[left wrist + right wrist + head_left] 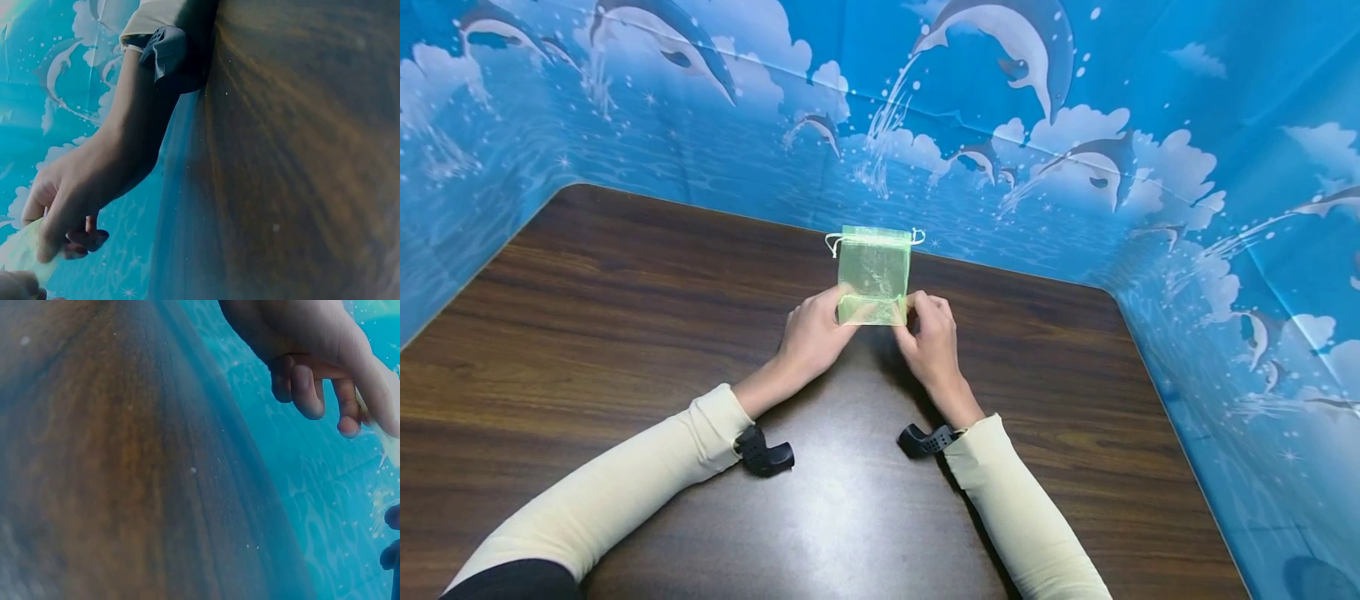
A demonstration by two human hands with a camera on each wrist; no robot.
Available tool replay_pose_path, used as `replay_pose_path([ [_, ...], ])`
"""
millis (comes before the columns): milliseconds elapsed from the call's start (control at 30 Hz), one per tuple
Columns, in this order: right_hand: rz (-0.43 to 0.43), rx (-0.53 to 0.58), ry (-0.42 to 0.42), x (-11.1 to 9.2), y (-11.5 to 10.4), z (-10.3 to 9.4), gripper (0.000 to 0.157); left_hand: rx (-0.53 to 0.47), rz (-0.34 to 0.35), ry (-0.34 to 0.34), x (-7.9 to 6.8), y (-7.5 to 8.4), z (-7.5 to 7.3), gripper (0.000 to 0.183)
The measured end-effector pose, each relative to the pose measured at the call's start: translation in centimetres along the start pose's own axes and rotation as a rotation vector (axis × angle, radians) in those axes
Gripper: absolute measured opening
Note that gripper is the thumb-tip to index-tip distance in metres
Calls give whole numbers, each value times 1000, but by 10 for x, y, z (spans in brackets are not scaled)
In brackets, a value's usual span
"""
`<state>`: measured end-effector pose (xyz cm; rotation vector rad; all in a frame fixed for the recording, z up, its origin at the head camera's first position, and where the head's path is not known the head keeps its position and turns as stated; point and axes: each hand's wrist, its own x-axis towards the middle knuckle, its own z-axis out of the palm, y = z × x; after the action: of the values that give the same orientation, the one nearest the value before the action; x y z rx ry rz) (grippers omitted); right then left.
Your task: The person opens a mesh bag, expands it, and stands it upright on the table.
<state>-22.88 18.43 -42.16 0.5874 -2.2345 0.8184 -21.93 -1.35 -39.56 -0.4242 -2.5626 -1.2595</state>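
A sheer light-green drawstring pouch [876, 267] is held up over the table, its pale cord loops sticking out at both top corners. The left hand [816, 333] pinches its lower left corner, thumb in front. At the lower right corner the right hand [928, 337] holds it between thumb and curled fingers. Through the thin fabric some fingertips show faintly. The pouch looks flat, and I see no contents in it. In the left wrist view only a slip of the pouch [28, 250] appears, at the lower left beside the fingers.
Under both arms lies a dark wood-grain table [625, 333] with rounded corners. A blue dolphin-print cloth [737, 158] stands along its back and sides. Each wrist carries a black camera mount [765, 452], just above a cream sleeve [625, 475].
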Motion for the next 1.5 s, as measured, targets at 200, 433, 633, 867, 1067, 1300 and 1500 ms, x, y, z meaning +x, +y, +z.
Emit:
replay_pose_path([
  [200, -3, -37, 26, 1, -2, 0, 23, -54, -28, -2, 4, -3, -5, 22],
  [433, 149, -84, 96, 2, 0, -1, 23, -130, -12, -224, 6, -6, -6, 50],
  [633, 210, -69, 81, 3, 5, -1, 22, -373, 35, -161, 11, -9, -11, 31],
  [867, 242, -32, -123, 1, 8, 0, 22, -338, 36, 28, 21, -23, -14, 17],
  [1067, 230, -55, -300, 0, 11, 1, 40, -298, 35, 63, 26, -34, -15, 16],
  [1300, 268, -39, -386, -1, 12, 1, 39, -223, -12, -20, 29, -45, -13, 14],
  [1500, 281, -32, -394, -1, 12, 2, 40, -166, -43, -82, 29, -50, -13, 14],
])
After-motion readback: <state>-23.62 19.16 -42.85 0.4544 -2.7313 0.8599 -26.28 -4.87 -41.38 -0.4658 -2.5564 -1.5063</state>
